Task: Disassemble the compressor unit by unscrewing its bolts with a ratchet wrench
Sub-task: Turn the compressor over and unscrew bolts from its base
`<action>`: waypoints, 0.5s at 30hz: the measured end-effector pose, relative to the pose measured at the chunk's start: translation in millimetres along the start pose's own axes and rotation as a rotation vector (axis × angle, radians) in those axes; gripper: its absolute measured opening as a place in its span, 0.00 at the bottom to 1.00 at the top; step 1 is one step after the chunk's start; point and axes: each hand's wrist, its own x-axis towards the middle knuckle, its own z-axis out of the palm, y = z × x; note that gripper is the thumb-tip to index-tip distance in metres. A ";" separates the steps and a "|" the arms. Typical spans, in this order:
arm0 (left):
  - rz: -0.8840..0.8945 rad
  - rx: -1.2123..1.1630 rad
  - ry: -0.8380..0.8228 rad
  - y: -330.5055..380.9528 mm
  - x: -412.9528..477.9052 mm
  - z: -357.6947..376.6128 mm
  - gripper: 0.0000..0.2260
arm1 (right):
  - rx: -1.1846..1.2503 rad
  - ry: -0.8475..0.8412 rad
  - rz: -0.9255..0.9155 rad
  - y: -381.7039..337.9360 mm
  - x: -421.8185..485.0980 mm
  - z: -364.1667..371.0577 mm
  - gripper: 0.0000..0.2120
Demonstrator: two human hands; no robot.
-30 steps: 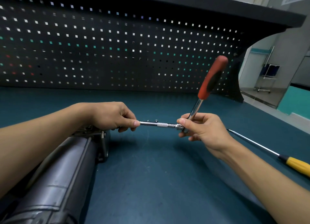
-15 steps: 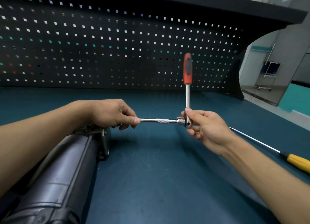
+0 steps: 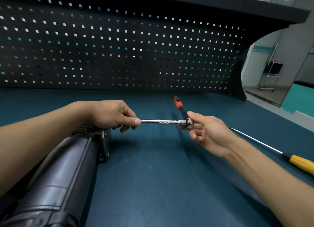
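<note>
The dark grey cylindrical metal compressor unit (image 3: 56,179) lies on the teal tabletop (image 3: 161,184) at the near left, its long axis running from the near-left corner towards the middle. Its bolted metal end plate (image 3: 102,138) faces far-right, just under the left hand (image 3: 110,115).

The chrome ratchet wrench with the red-and-black handle (image 3: 181,110) is held in the air above the tabletop, between the two hands. Its knurled chrome extension bar (image 3: 161,121) runs level from left to right, and the handle slants up and away from the head. The left hand's grip pinches the bar's left end between thumb and forefinger, with the other fingers curled beneath. The right hand (image 3: 210,133) pinches the ratchet head, thumb on top and forefinger under.

The bar's working tip is hidden in the left hand's fingers, so I cannot tell whether it sits on a bolt. The bolts lie left of and below that tip, and the left hand is the nearer one to guide it in.

A long yellow-handled screwdriver (image 3: 271,149) lies on the tabletop at the right, before the black pegboard (image 3: 119,48).
</note>
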 end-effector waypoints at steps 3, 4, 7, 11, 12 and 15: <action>0.006 0.006 0.000 -0.9 0.6 0.0 0.17 | -0.004 0.000 0.042 0.7 0.6 -1.1 0.12; 0.008 0.008 0.004 -1.2 0.9 0.0 0.17 | 0.003 0.000 0.055 0.9 0.7 -1.3 0.12; 0.014 0.006 0.016 -1.8 1.3 -0.2 0.17 | 0.031 0.004 0.076 2.7 1.7 -3.2 0.12; 0.009 -0.010 0.013 -1.7 1.0 -0.2 0.18 | 0.042 -0.007 0.084 3.3 1.3 -2.9 0.13; 0.006 -0.017 0.013 -1.9 0.9 0.0 0.18 | 0.044 -0.011 0.089 2.9 1.2 -2.7 0.11; -0.004 -0.011 0.014 -3.3 1.5 0.6 0.16 | 0.042 -0.014 0.098 3.0 1.4 -3.2 0.11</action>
